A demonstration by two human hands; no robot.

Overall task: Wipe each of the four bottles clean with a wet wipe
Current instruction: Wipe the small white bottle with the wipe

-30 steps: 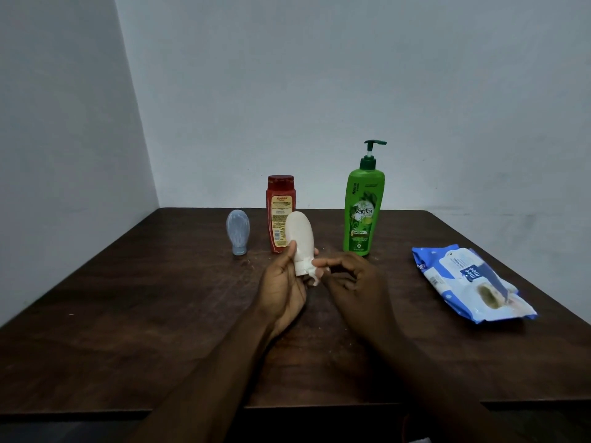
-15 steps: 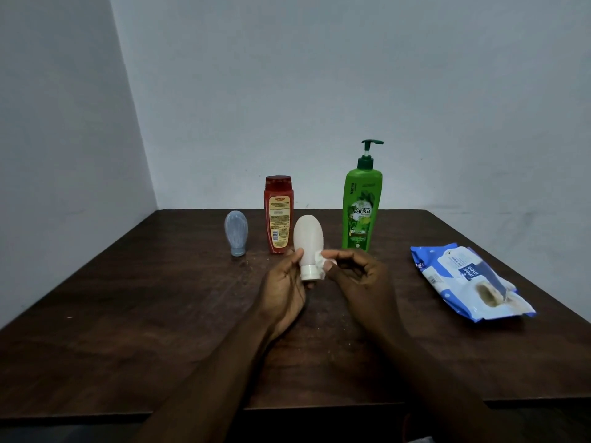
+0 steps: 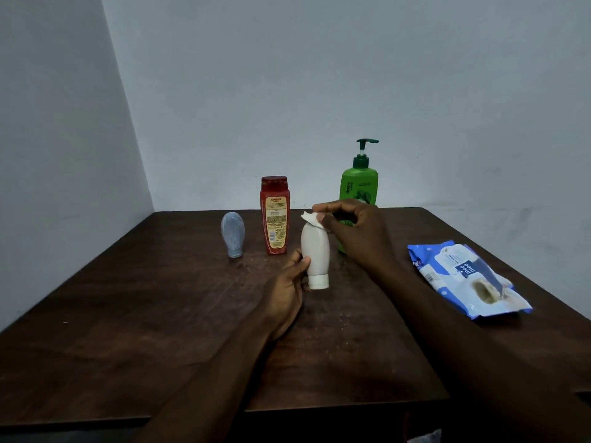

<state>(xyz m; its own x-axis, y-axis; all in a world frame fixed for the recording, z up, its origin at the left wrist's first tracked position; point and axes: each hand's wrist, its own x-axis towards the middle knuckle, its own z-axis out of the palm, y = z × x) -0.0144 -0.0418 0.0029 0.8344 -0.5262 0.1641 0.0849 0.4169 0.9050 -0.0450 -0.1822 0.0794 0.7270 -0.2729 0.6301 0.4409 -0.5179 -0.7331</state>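
Now the right hand (image 3: 355, 233) pinches the wet wipe (image 3: 310, 217) atop the white bottle (image 3: 315, 247), left hand (image 3: 286, 292) fingers (image 3: 302, 261) gripping lower down.

Dim room, your head camera: cool, flat light spreads evenly over pale wall (image 3: 351, 75); shadows soft, faint. Dark table (image 3: 144, 330) swallows detail, your forearms (image 3: 230, 356) near black. Wide lens tilts wall corner (image 3: 128, 123). Picture slightly soft.

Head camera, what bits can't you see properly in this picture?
- Head view, green pump bottle: lower half hidden behind the right hand.
- Head view, white bottle: top end covered by the wet wipe; lower side partly covered by the left hand.
- Head view, red bottle: label text too small to read.
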